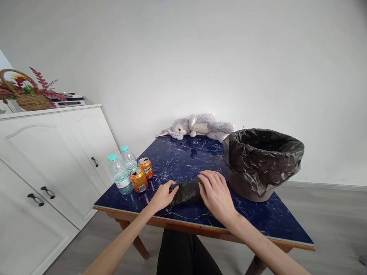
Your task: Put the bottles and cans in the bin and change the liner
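Observation:
A roll of black garbage bags (pixel 187 193) lies across the front middle of the blue marbled table (pixel 177 160). My left hand (pixel 164 195) grips its left end, thumb on top. Over the right end curl the fingers of my right hand (pixel 215 193). Parts of both ends are hidden under my fingers. To the right of my right hand stands a trash can (pixel 249 187), its rim covered by a black garbage bag (pixel 263 164) folded down outside.
Two orange soda cans (pixel 139 180) and two clear water bottles (pixel 120 176) with teal caps stand at the table's left edge. A grey plush rabbit (pixel 200 126) lies along the back by the wall. White cabinets (pixel 48 160) hold a flower basket (pixel 33 101).

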